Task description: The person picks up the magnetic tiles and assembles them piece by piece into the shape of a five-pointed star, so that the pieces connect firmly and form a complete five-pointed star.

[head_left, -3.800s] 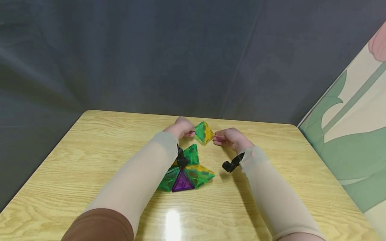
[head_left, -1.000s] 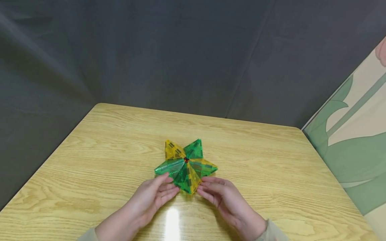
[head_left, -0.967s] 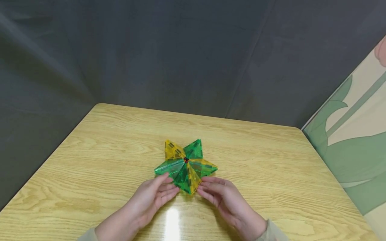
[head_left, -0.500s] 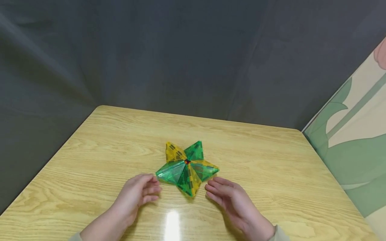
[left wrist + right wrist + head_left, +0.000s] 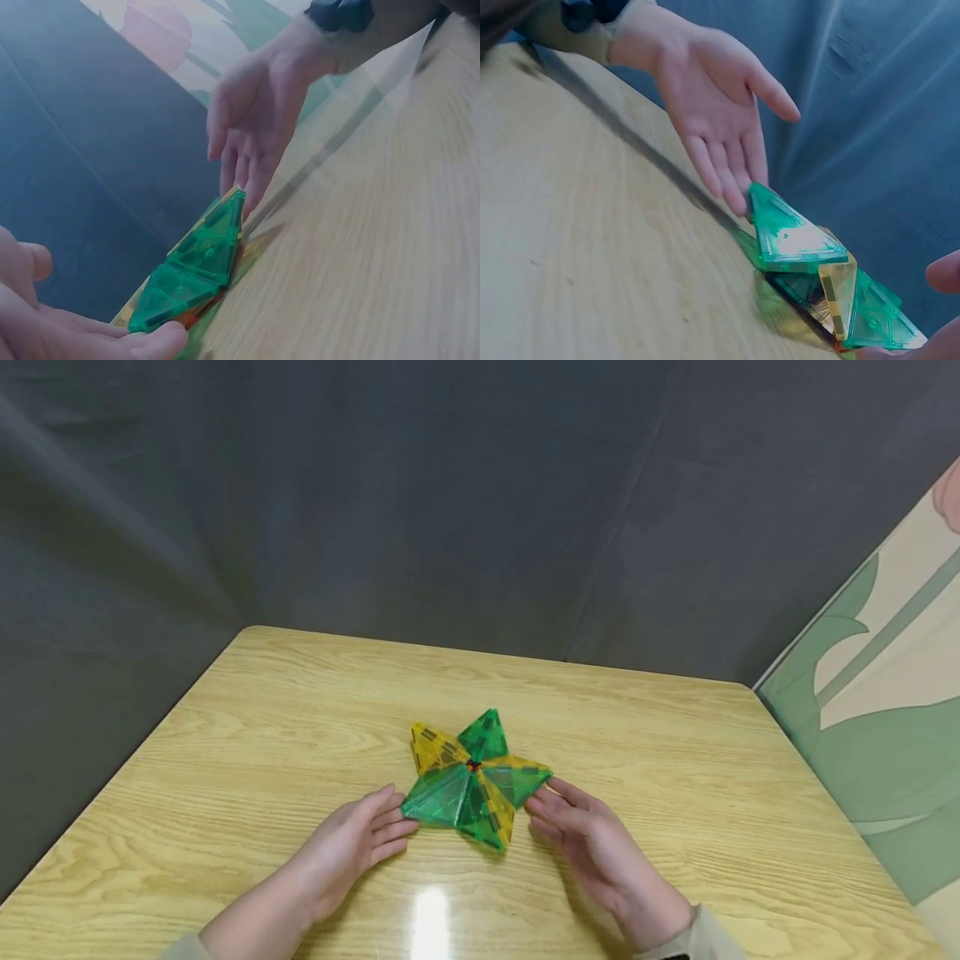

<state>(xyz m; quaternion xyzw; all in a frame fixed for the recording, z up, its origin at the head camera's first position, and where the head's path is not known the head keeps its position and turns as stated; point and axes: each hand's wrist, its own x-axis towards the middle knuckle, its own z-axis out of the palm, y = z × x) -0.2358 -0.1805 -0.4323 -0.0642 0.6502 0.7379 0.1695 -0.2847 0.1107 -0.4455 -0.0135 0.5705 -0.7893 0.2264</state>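
Note:
A five-pointed star of translucent green and yellow magnetic tiles (image 5: 442,797) lies on the wooden table, its raised points meeting at a small dark-and-red centre (image 5: 473,766). At its left point is my left hand (image 5: 337,856), fingers extended with the fingertips against the tip. My right hand (image 5: 600,852) has its fingers extended along the right point, fingertips at its edge. The left wrist view shows the green tiles (image 5: 202,251) between both hands, low over the tabletop. In the right wrist view, the left palm (image 5: 712,97) faces the camera, fingertips at a green tip (image 5: 787,232).
The wood-grain tabletop (image 5: 270,760) carries a bright light reflection near the front. Behind it hangs a dark curtain (image 5: 420,510). A wall hanging with a floral print (image 5: 885,735) runs along the right side.
A green-and-yellow pyramid, held by both hands at the back earlier, now forms the star's front point. Both hands then moved to the side points, and the star has turned slightly counterclockwise.

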